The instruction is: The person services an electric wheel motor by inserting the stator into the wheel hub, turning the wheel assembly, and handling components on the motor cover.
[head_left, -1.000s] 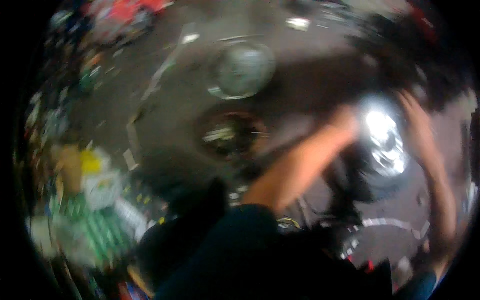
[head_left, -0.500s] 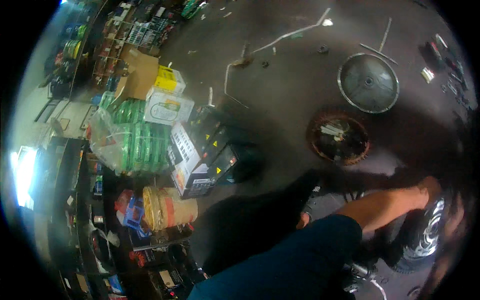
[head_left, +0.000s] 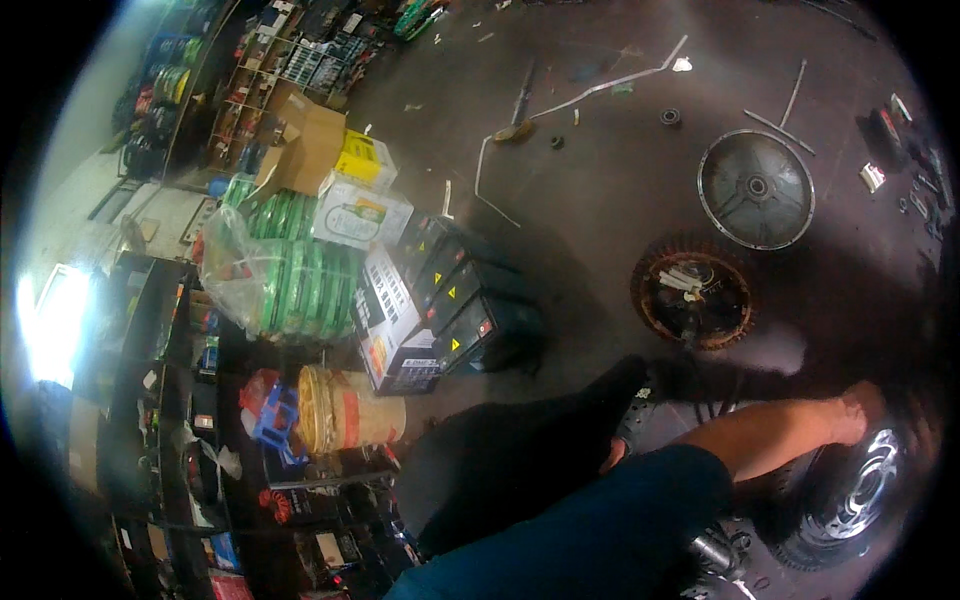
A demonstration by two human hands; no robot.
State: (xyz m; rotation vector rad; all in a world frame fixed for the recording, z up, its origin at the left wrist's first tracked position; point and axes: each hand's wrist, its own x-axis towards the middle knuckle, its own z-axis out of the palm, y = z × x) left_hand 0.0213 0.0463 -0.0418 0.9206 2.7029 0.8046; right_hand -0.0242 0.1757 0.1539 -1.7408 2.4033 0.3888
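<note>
On the dark floor lie two round hub parts apart from the wheel: one silver metal hub cover disc (head_left: 756,189) and one copper-wound motor stator ring (head_left: 692,292). One black-tyred wheel with a chrome alloy rim (head_left: 850,495) stands at the lower right, and one bare forearm and hand (head_left: 845,418) shows on it. Three black rectangular batteries (head_left: 470,300) sit in a row. Two stacks of green coiled rings (head_left: 290,265), one brown cardboard box (head_left: 305,135) and one yellowish plastic bucket (head_left: 345,408) are there too.
</note>
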